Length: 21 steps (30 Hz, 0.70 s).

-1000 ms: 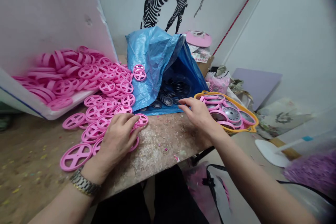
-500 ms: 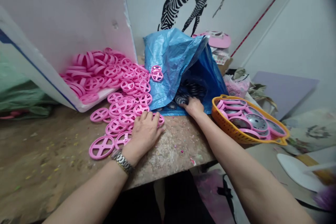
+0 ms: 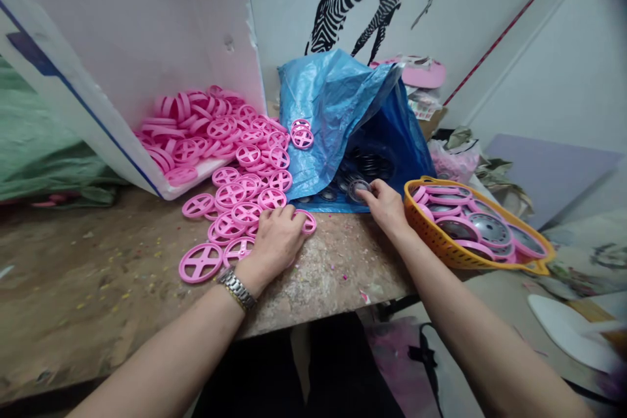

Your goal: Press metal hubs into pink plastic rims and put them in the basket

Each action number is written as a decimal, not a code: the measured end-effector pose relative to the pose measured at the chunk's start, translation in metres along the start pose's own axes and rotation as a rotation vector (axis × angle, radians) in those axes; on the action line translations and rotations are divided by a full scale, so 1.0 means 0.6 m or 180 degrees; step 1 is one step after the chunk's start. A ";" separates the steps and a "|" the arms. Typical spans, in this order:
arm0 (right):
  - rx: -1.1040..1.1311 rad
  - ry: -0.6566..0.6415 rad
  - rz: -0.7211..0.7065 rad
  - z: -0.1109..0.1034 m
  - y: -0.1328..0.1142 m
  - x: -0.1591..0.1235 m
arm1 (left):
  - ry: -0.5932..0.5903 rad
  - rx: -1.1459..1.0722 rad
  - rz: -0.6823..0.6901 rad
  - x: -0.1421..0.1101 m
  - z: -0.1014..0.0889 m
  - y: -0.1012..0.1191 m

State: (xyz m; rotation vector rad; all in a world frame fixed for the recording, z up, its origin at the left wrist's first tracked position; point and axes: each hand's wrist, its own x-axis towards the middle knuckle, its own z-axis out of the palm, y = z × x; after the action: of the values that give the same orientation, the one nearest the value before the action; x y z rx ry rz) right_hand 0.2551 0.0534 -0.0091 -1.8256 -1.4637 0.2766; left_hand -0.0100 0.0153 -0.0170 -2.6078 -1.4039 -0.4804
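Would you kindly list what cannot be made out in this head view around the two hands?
- Head view: how many silver discs are in the blue bag; its folds hide most.
- Whether the left hand grips a pink wheel; the palm covers it.
- The silver disc at the right hand: detail too small.
- The orange basket: its bottom layers are buried.

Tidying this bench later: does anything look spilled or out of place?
Yes. Pink wheels spill from the tipped white box across the table, and two sit stranded on the blue bag.
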 end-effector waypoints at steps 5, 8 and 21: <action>0.0938 -0.0526 0.0164 -0.006 -0.014 -0.034 | -0.0015 -0.0240 0.0361 0.000 0.005 -0.010; 0.1393 -0.0946 0.0348 -0.001 -0.031 -0.061 | 0.0101 -0.0457 0.0523 0.002 0.009 -0.012; 0.3026 -0.1601 0.0483 0.021 -0.082 -0.129 | 0.0427 -0.3177 0.0594 -0.003 -0.011 -0.005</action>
State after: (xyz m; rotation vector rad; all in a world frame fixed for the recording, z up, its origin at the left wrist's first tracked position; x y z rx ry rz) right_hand 0.1865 -0.0091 -0.0066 -1.0980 -1.1630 1.3298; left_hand -0.0150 0.0138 -0.0113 -3.2518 -0.9852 -1.6300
